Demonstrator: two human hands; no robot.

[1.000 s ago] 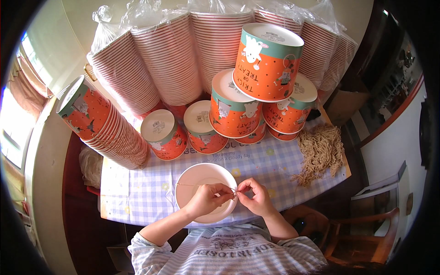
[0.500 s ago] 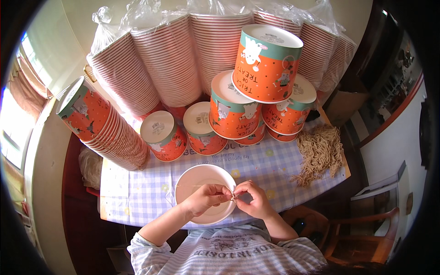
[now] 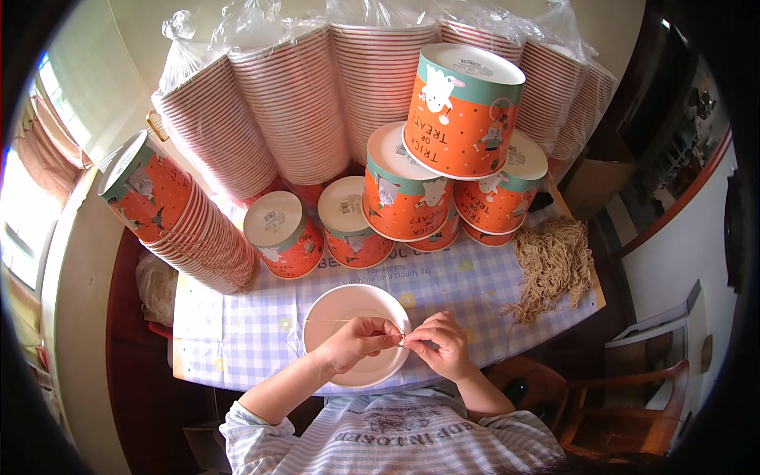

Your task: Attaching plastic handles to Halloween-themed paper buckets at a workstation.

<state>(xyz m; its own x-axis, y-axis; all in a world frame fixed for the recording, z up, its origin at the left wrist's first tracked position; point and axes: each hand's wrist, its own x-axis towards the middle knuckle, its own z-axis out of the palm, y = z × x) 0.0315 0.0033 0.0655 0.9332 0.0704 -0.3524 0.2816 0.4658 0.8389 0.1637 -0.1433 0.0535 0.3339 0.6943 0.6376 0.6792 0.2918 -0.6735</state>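
Over an upright white paper bucket (image 3: 326, 305), my two hands meet with their fingertips almost touching. My left hand (image 3: 356, 346) is closed in a pinch on a thin beige cord (image 3: 326, 321), whose strand runs leftward across the bucket's mouth. Just right of the rim, my right hand (image 3: 442, 346) pinches the same cord between thumb and forefinger. The small bit of cord between the fingertips, perhaps a knot, is too small to make out. At the table's right lies a tangled heap of beige cords (image 3: 554, 261).
Upside-down orange buckets (image 3: 285, 237) stand beyond my hands, some piled up, with one bucket (image 3: 463, 111) on top. A nested stack (image 3: 190, 222) leans at the left. Tall bagged stacks (image 3: 289, 103) line the back of the checked tablecloth (image 3: 245, 336). A wooden chair (image 3: 625, 404) is at the right.
My right hand's fingers have drawn together and straightened toward the left fingertips, closing the loop between thumb and forefinger. My left hand has hardly moved.
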